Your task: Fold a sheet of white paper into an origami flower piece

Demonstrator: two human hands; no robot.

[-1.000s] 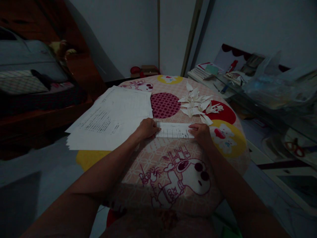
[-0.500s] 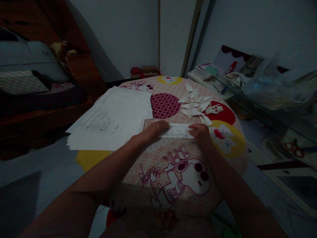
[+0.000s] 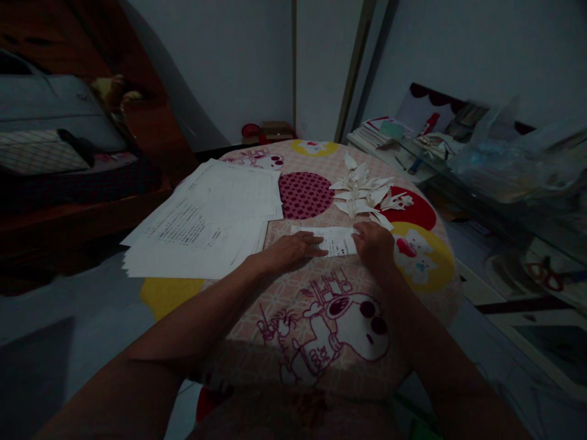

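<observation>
A folded strip of printed white paper (image 3: 338, 242) lies on the patterned tablecloth (image 3: 316, 269) between my hands. My left hand (image 3: 296, 245) rests flat on its left part, fingers apart and pointing right. At the right end, my right hand (image 3: 372, 241) pinches the paper's edge between thumb and fingers. Just behind the strip is a pile of folded white paper pieces (image 3: 360, 192) with pointed ends. To the left, a fanned stack of printed sheets (image 3: 206, 214) covers that side of the table.
A glass shelf on the right carries a plastic bag (image 3: 504, 165), papers (image 3: 378, 131) and, lower down, red-handled scissors (image 3: 545, 275). On the left, a grey bag (image 3: 68, 110) sits on a wooden seat. Small boxes (image 3: 276, 129) stand behind the table.
My left hand has spread its fingers and flattened over the paper. My right hand has shifted slightly, still at the right end. The paper's left end now shows beyond my left fingers.
</observation>
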